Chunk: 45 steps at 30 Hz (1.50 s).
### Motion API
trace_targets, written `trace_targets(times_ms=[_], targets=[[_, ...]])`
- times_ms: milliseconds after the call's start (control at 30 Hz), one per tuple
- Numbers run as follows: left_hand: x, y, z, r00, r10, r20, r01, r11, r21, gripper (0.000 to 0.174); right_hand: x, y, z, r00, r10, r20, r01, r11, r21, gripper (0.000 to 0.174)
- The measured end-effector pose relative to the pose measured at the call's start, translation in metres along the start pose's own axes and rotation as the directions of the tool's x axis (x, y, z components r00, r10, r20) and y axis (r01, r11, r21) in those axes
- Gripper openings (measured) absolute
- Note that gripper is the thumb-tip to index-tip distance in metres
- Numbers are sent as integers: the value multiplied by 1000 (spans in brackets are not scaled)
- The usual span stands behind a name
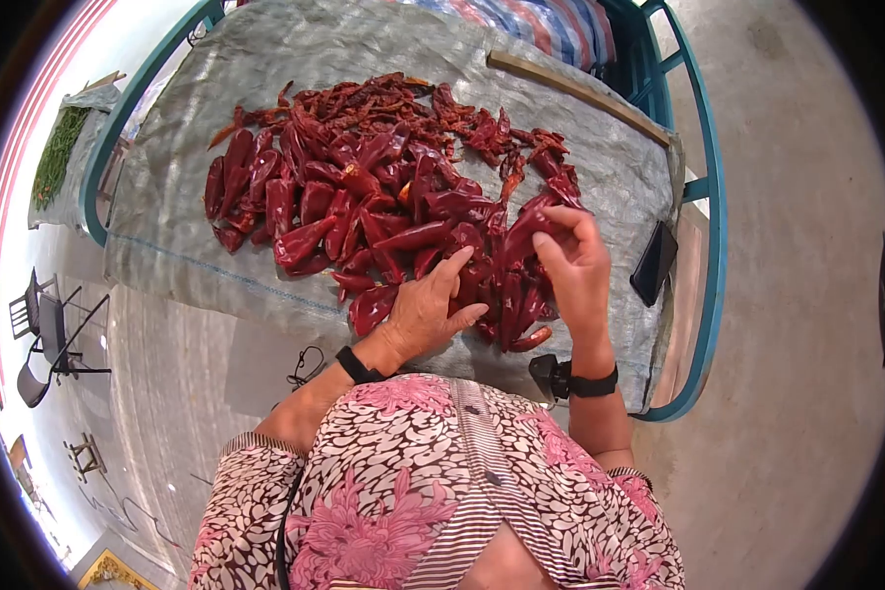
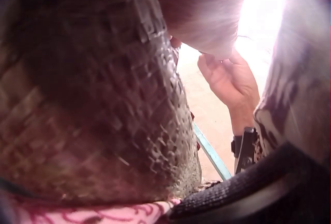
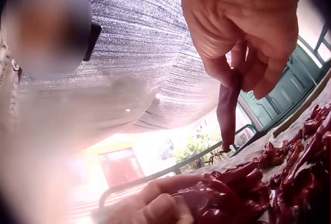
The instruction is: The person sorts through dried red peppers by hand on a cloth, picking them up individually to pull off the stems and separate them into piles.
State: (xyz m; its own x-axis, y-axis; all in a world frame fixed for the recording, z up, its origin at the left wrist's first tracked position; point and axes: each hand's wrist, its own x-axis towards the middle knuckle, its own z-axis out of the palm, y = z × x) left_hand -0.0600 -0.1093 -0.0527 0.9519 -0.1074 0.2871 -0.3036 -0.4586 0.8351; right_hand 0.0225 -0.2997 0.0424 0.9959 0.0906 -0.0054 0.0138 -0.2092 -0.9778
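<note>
right of centre, pinches a pepper [image 3: 227, 113] by one end between the thumb and fingertips of the right hand [image 1: 582, 280], perhaps to keep its length in view. at centre, rests the left hand [image 1: 421, 313] against the near edge of the pile [image 1: 324, 202], thumb apart from fingers, maybe for steadying. across upper centre, shows plump peppers nearer, shrivelled ones farther, on a grey sheet [image 1: 172, 211], held down, possibly, by a wood strip [image 1: 580, 96] at upper right.
</note>
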Motion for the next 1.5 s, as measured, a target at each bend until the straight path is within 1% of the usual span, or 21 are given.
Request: trace_targets(times_ms=[67,133,167,267,300,400,433,533,667,733,767,833,867,933,967,1067,1100,1200,1300,1400,1500], targets=[[0,-2,1,1000,28,11,-28,999,27,67,-23,8,14,982,-100,158,113,991,-76,22],[0,-11,8,997,81,-6,-80,992,95,69,-39,14,27,977,-68,201,73,997,-19,20],[-1,-14,12,996,81,-29,-77,990,117,71,-41,15,31,979,-123,162,132,990,-47,18],[-3,-21,18,993,62,-104,-44,986,163,76,-29,20,14,953,-243,178,289,906,-310,21],[-3,-21,18,991,41,-130,-19,986,164,77,-20,33,10,913,-381,145,401,775,-488,29],[-2,-16,17,988,20,-156,6,986,167,82,-5,35,4,855,-481,194,428,442,-789,36],[-3,-17,19,986,21,-164,3,989,145,83,-2,45,5,888,-431,161,373,467,-802,40],[2,-16,18,980,90,-175,-71,991,116,81,10,65,1,854,-451,260,426,317,-847,41],[-2,-12,14,984,97,-148,-80,990,114,72,12,70,-1,822,-527,215,447,365,-817,39],[-3,-11,13,984,94,-150,-80,992,97,73,6,44,0,808,-579,109,436,462,-772,38],[-3,-13,11,987,114,-112,-105,991,86,74,0,25,-1,763,-634,128,477,418,-773,36],[-3,-16,8,987,156,-29,-154,986,59,75,-23,9,7,808,-583,88,531,654,-539,36],[-3,-15,9,993,97,-67,-93,994,50,75,-31,6,12,829,-554,74,534,745,-399,35],[-5,-10,14,990,-23,-142,27,999,23,74,-35,13,20,707,-675,211,704,644,-300,35],[-5,-17,16,982,81,-169,-89,995,-39,73,-39,12,22,718,-618,322,694,674,-254,36],[0,-19,13,966,186,-181,-190,982,-10,69,-46,21,35,690,-624,367,716,660,-226,39],[-1,-19,13,967,165,-192,-171,985,-12,58,-45,19,34,669,-602,437,727,653,-212,41],[-6,-23,6,991,118,-60,-116,992,39,46,-44,3,30,659,-567,494,717,672,-186,35],[-4,-21,7,985,132,-115,-144,984,-105,42,-41,5,24,773,-546,324,632,713,-304,30],[2,-18,7,939,293,-178,-307,950,-58,41,-38,22,27,922,-318,221,376,870,-319,28],[0,-14,6,946,296,-132,-302,953,-27,39,-34,30,28,916,-301,265,370,890,-269,22]])
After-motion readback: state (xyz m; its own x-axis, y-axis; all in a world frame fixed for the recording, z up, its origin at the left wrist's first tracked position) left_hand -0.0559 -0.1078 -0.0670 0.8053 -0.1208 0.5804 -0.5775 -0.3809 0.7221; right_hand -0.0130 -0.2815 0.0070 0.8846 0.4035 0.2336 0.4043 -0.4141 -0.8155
